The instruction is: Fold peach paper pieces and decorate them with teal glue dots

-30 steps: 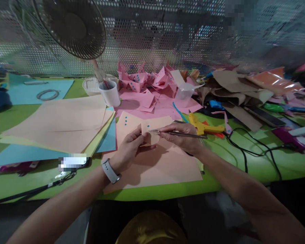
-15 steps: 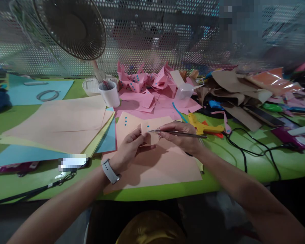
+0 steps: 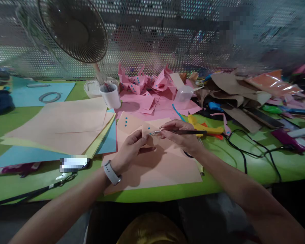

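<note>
My left hand (image 3: 134,145), with a white watch on its wrist, pinches a small peach paper piece (image 3: 145,130) above a larger peach sheet (image 3: 155,176). One blue diamond-shaped dot (image 3: 148,128) sits on the held piece. In my right hand (image 3: 183,135) is a slim pair of tweezers (image 3: 193,132), pointing left. Their silver tip meets the paper at a second small blue dot (image 3: 150,134). Behind my left hand lies another peach piece (image 3: 132,123) bearing a column of blue dots.
Stacked peach, yellow and blue sheets (image 3: 58,125) lie left. A white cup (image 3: 110,96) stands below a fan (image 3: 73,32). Folded pink paper shapes (image 3: 137,81) sit behind. Right are a yellow glue gun (image 3: 205,128), a black cord (image 3: 246,152) and brown paper scraps (image 3: 234,84).
The tweezers have turned slightly in my right hand, their tip now a little lower on the paper. My left hand keeps its hold. The whole view has shifted slightly.
</note>
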